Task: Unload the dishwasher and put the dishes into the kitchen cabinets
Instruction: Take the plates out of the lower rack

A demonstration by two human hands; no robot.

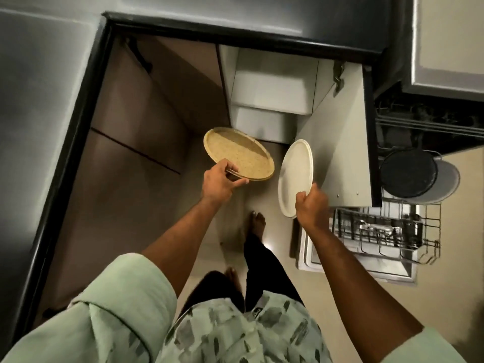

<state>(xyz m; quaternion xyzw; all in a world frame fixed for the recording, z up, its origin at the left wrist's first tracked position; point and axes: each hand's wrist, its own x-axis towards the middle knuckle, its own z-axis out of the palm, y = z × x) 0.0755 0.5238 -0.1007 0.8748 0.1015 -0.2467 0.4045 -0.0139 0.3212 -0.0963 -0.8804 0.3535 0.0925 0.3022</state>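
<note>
My left hand [221, 180] grips the near rim of a speckled yellow plate [239, 153], held almost flat over the floor. My right hand [311, 203] holds a white plate [294, 171] by its lower edge, tilted nearly upright. Both plates hang in front of an open lower cabinet [272, 82] with white shelves. At the right, the dishwasher's lower rack [387, 231] is pulled out over the open door [353, 265]; it carries cutlery, a dark round dish [408, 172] and a pale one behind it.
A dark-edged countertop [52, 100] runs along the left and across the top. Brown cabinet fronts [136, 121] with a black handle stand on the left. The open white cabinet door [345, 153] juts between the cabinet and the dishwasher. My bare feet stand on the tiled floor [256, 224].
</note>
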